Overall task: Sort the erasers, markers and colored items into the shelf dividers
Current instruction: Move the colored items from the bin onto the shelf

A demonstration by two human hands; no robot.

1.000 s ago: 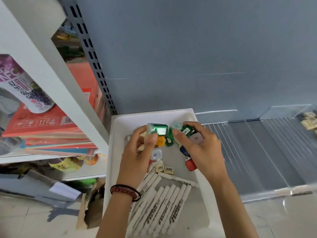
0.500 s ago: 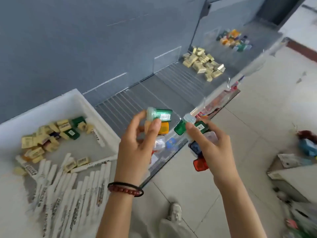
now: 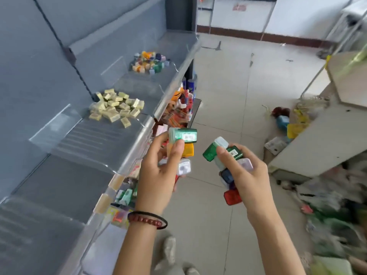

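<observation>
My left hand (image 3: 158, 173) grips a stack of small colored plastic items: a green one (image 3: 183, 135) on top, an orange one (image 3: 188, 150) and a clear one (image 3: 183, 167) below. My right hand (image 3: 245, 173) grips another bunch, with a green one (image 3: 209, 153), a dark blue one (image 3: 227, 175) and a red one (image 3: 232, 197) showing. Both hands hang over the floor, in front of the grey shelf (image 3: 95, 147). On the shelf lie a pile of yellow erasers (image 3: 116, 108) and, farther along, a pile of colored items (image 3: 150, 62), with clear dividers (image 3: 114, 71) between sections.
Clear front rail (image 3: 139, 139) runs along the shelf edge, with packaged goods on the lower shelf (image 3: 178, 108) beneath. A white counter (image 3: 321, 139) stands to the right with clutter (image 3: 284, 120) on the tiled floor around it. My shoes (image 3: 168, 253) show below.
The view has swung right, away from the white tray of markers and erasers, which is out of sight now. Both hands carried their colored items along the shelf front and sit a little farther apart.
</observation>
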